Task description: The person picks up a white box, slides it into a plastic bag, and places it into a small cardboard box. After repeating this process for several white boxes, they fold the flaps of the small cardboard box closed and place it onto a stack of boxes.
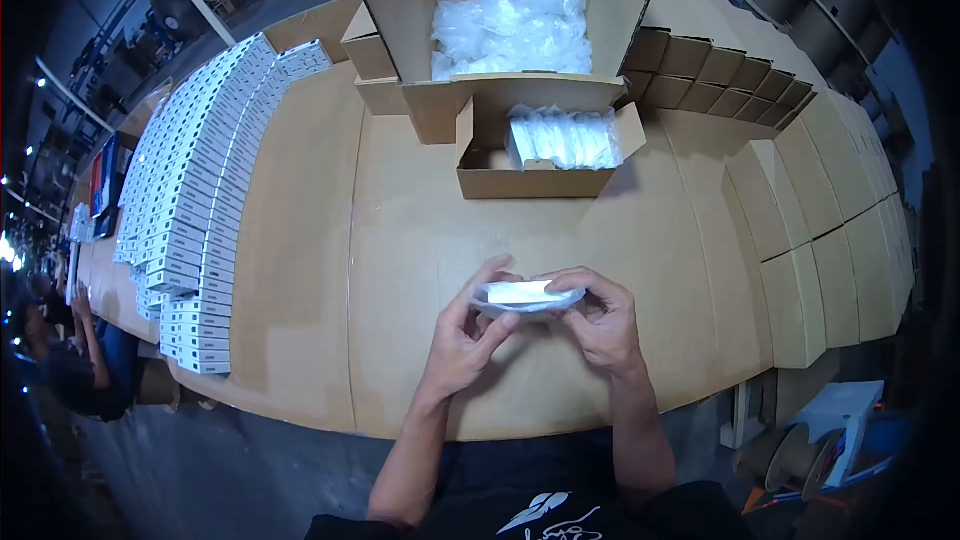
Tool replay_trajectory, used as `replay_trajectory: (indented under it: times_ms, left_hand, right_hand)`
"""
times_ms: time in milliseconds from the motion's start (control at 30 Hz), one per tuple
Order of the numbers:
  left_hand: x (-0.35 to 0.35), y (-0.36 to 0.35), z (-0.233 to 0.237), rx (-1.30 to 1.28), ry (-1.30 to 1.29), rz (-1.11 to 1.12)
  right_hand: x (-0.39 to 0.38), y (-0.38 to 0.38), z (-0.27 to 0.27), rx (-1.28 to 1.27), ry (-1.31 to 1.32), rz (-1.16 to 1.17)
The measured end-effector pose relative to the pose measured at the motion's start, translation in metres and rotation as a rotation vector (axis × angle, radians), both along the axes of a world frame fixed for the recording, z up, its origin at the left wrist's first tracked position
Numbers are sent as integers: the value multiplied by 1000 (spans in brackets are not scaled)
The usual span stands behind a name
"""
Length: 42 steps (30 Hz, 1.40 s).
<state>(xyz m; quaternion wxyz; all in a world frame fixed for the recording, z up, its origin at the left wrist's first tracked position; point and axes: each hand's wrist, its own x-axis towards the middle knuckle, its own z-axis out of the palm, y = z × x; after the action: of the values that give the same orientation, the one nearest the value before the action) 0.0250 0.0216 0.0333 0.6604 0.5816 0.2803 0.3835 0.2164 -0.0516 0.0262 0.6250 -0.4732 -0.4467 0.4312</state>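
Two bare hands hold a small white box (pixel 518 292) in clear plastic wrap above the near middle of a cardboard-covered table (pixel 420 240). The left hand (pixel 462 340) is partly closed, its fingers and thumb pinching the wrap at the box's left end. The right hand (pixel 604 325) is curled around the right end, fingers over the top edge and thumb below. Gripping opposite ends probably keeps the box level and the loose wrap under control, with its middle in view.

Beyond the hands sits an open brown carton (pixel 535 184), with wrapped packets (pixel 568 140) upright in a tight row on its right side, likely so that they support one another. Behind it, a larger open box (pixel 520 83) holds a heap of clear plastic wrap (pixel 512 25), seemingly placed within reach. White boxes (pixel 190 190) are stacked in rows at the left; brown cartons (pixel 838 260) line the right. Another person (pixel 85 365) sits at the far left edge.
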Motion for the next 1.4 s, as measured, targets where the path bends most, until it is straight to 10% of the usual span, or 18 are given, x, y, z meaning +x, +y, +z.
replay_trajectory:
  times_ms: [133, 367, 533, 1200, 1400]
  left_hand:
    - [6, -6, 0, -108, 66, 166]
    - [8, 6, -3, -152, 39, 197]
    - [11, 9, 3, -181, 113, 181]
    - [-8, 27, 25, -11, 302, -87]
    - [-15, 55, 26, 79, 335, -147]
  right_hand:
    - [2, 5, 2, 126, -249, 34]
    - [7, 3, 6, 71, 74, -288]
    - [7, 3, 23, 46, -405, 33]
    - [9, 18, 68, 2, -834, -37]
    - [21, 48, 103, 15, -914, 261]
